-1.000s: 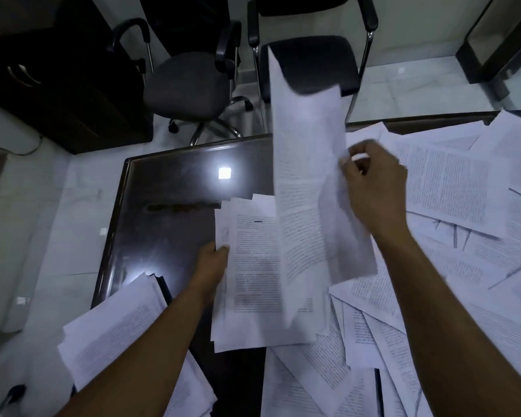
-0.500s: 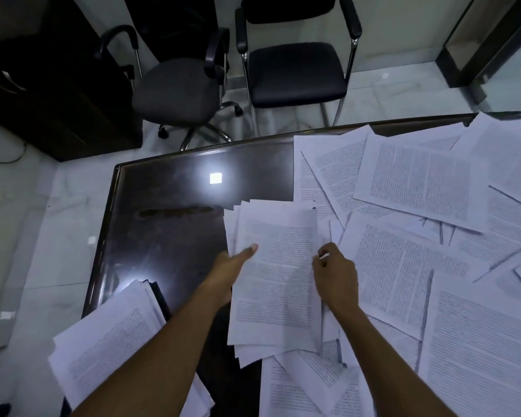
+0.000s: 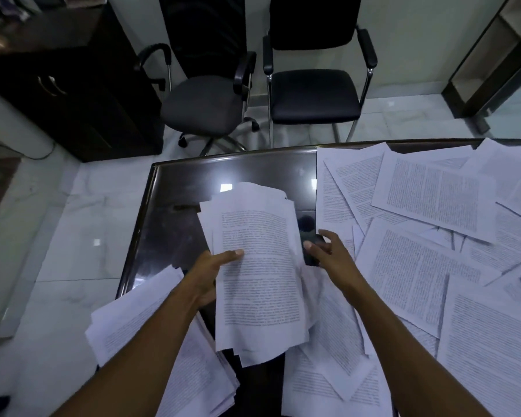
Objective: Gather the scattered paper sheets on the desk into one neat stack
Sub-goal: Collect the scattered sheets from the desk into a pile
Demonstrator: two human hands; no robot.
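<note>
My left hand (image 3: 212,270) grips a loose bundle of printed sheets (image 3: 259,275) by its left edge, thumb on top, and holds it lifted above the dark glossy desk (image 3: 178,224). My right hand (image 3: 331,255) hovers just right of the bundle with fingers spread and holds nothing. Several scattered printed sheets (image 3: 427,236) cover the right half of the desk, overlapping at many angles. A second untidy pile of sheets (image 3: 163,341) hangs over the desk's near-left corner, partly under my left forearm.
Beyond the desk's far edge stand a grey swivel chair (image 3: 205,103) and a black visitor chair (image 3: 313,94) on a pale marble floor. A dark cabinet (image 3: 57,79) stands at the far left, and a shelf unit (image 3: 494,55) at the far right.
The right hand laid a raised sheet onto the bundle, then let go and opened beside it. The left hand took hold of the bundle and lifted it off the desk.
</note>
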